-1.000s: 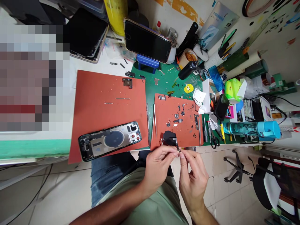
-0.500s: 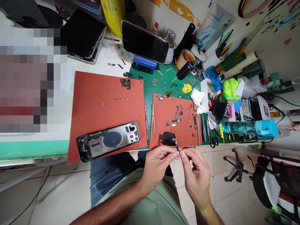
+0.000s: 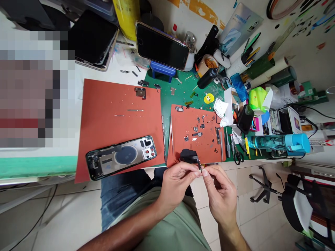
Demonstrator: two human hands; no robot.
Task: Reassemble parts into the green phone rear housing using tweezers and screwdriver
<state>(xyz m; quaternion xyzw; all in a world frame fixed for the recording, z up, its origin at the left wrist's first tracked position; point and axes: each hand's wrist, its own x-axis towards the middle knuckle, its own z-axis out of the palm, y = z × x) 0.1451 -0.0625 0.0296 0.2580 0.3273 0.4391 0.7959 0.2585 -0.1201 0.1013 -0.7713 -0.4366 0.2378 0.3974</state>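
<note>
At the front edge of the smaller red mat (image 3: 180, 130), my left hand (image 3: 179, 179) pinches a small dark part (image 3: 190, 156) with a black flap and a thin strip. My right hand (image 3: 220, 188) is closed at the lower end of the strip, thumb and forefinger pressed together beside my left fingertips. The exact grip points are too small to make out. Small screws and metal pieces (image 3: 198, 134) lie on the smaller mat. An opened phone housing (image 3: 125, 155) rests on the larger red mat (image 3: 117, 129), left of my hands.
Tweezers (image 3: 171, 136) and a thin metal tool (image 3: 163, 136) lie between the mats. A phone (image 3: 162, 46) leans on a blue stand (image 3: 162, 69) at the back. Scissors (image 3: 237, 155) and a blue bottle (image 3: 277, 142) are to the right. A blurred area covers the far left.
The black part has turned slightly and its strip shows more above my fingers. My right hand has shifted a little to the right.
</note>
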